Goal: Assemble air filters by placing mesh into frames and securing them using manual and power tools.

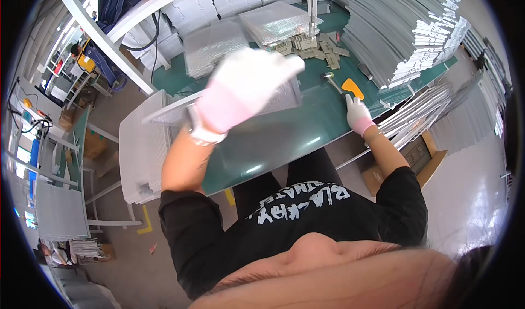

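Observation:
My left hand (243, 87), in a white glove with a pink cuff, is raised over the near left part of the green table and smeared by motion. Beneath and behind it is a thin grey framed mesh panel (284, 98), partly hidden by the hand; whether the hand grips it I cannot tell. My right hand (358, 114), gloved the same way, rests at the table's right side with fingers stretched forward. Just beyond its fingertips lie an orange flat tool (353, 88) and a small hammer (331, 81). Contact between the fingertips and these tools is unclear.
Flat grey-green pieces (322, 50) are heaped by an upright metal rod (311, 13). Wrapped panels (279, 20) lie at the back. A tall stack of grey panels (399, 30) stands far right. Another panel stack (142, 150) is left of the green table (262, 145).

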`<state>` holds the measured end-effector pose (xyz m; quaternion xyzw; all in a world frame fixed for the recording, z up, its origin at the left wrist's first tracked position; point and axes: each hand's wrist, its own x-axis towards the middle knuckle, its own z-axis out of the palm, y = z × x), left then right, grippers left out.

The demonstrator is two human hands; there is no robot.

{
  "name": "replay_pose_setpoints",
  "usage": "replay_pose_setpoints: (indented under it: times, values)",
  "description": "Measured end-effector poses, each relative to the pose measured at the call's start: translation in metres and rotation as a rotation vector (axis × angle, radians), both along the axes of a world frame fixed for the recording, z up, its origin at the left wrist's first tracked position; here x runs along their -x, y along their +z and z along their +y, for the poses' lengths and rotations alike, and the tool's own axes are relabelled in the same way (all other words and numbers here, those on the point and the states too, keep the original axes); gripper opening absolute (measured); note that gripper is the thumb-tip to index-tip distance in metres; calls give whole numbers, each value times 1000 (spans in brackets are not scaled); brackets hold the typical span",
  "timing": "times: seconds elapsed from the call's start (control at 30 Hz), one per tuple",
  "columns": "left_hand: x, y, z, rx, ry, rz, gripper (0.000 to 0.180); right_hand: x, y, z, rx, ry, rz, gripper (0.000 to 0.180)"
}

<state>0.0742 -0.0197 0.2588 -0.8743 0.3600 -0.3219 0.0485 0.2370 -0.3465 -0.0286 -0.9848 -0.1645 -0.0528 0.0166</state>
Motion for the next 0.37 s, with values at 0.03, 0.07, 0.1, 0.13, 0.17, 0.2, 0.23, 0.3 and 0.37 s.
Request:
replay_pose_setpoints:
  times: [0.03,0.07,0.1,0.13,0.17,0.2,0.23,0.3,0.37]
  values:
    - [-23,-17,-13,-65,-4,132,28,0,-23,-12,-207,95,-89,56]
    - [-38,-40,-19,-101,-34,128,28,-3,-46,-21,-419,201,-180,57]
    - [-45,-57,-12,-106,-15,105,27,11,-10,-8,-766,56,395,60]
    - [-49,-64,-8,-111,-5,78,26,27,18,-2,-764,65,398,60]
    - [-51,-64,-7,-112,-8,77,26,47,40,-1,-1008,103,559,60]
    - [-51,-63,-7,-157,29,70,30,62,61,-2,-1252,142,722,60]
    - [-52,-63,-9,-197,65,64,35,72,83,-5,-1253,137,721,60]
    - [-55,-68,-15,-97,71,-7,45,90,122,-16,-1221,367,605,64]
    - [-59,-69,-19,0,79,-83,57,89,156,-32,-1023,450,458,69]
